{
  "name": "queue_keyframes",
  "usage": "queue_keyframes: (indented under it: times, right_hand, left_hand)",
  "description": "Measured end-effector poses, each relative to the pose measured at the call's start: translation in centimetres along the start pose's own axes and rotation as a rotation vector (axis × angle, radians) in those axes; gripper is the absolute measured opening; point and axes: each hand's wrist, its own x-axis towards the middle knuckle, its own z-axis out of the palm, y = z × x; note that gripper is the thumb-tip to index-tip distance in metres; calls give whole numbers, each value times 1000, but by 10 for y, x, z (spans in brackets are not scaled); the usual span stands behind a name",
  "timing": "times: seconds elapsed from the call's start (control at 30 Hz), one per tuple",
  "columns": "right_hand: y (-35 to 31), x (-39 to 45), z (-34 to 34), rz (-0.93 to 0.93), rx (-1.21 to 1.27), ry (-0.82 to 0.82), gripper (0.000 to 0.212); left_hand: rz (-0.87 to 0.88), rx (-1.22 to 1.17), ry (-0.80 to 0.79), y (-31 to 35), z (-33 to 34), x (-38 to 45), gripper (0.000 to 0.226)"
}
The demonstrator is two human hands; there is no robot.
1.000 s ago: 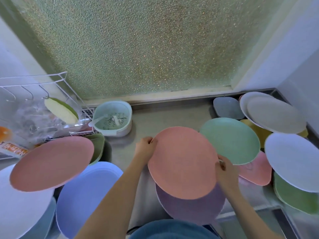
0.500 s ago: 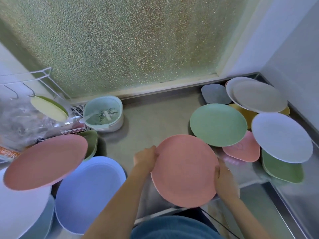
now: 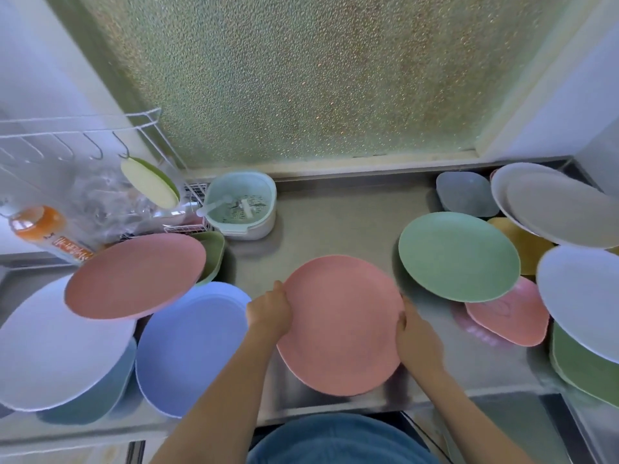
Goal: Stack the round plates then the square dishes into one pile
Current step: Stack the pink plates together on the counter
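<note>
A grey steel counter (image 3: 338, 222) carries a mint strainer basket (image 3: 241, 205), a blue plate (image 3: 191, 346) and a green plate (image 3: 459, 256).

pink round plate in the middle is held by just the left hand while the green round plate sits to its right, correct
Not quite. The head view shows both hands on the pink round plate: the left hand on its left rim and the right hand on its right rim. The green round plate does sit to its right.

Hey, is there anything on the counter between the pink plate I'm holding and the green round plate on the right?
Nothing visible. Both hands, left and right, grip the pink plate by its edges, and only a bare strip of counter separates it from the green plate.
</note>
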Motion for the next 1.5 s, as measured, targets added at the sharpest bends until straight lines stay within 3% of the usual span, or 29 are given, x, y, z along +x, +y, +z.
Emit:
queue_keyframes:
  times: [0.13, 0.3, 0.4, 0.53, 0.67, 0.83, 1.0, 1.2, 1.37, 1.5]
  right_hand:
    - [-9, 15, 2, -63, -20, -18, 49]
    - [-13, 23, 0, -116, -125, 0, 51]
    - [-21, 20, 0, -158, -163, 77, 54]
    - [-48, 18, 5, -266, -204, 106, 54]
    - [-77, 14, 14, -405, -190, 92, 50]
    - [-92, 4, 28, -481, -119, 36, 47]
    - [-109, 4, 38, -549, -43, 14, 43]
    - [-156, 10, 44, -608, 157, -48, 34]
    - [-182, 24, 35, -344, 438, -219, 36]
    - [-167, 35, 20, -289, 496, -181, 25]
  left_hand:
    - [-81, -22, -35, -8, -4, -3, 39]
    - [-89, -194, 41, -14, -10, -9, 16]
    - [-139, -415, 191, -23, -13, -15, 34]
    - [-487, -934, 424, -42, -25, -20, 51]
    - [-844, -1524, 549, -76, -36, -21, 62]
    - [-1026, -1717, 656, -107, -42, -29, 31]
    - [-1012, -1652, 830, -114, -47, -42, 27]
    - [-761, -1689, 918, -112, -35, -58, 15]
    - [-492, -1610, 762, -108, -39, -61, 9]
    - [-346, -1562, 552, -86, -38, -59, 9]
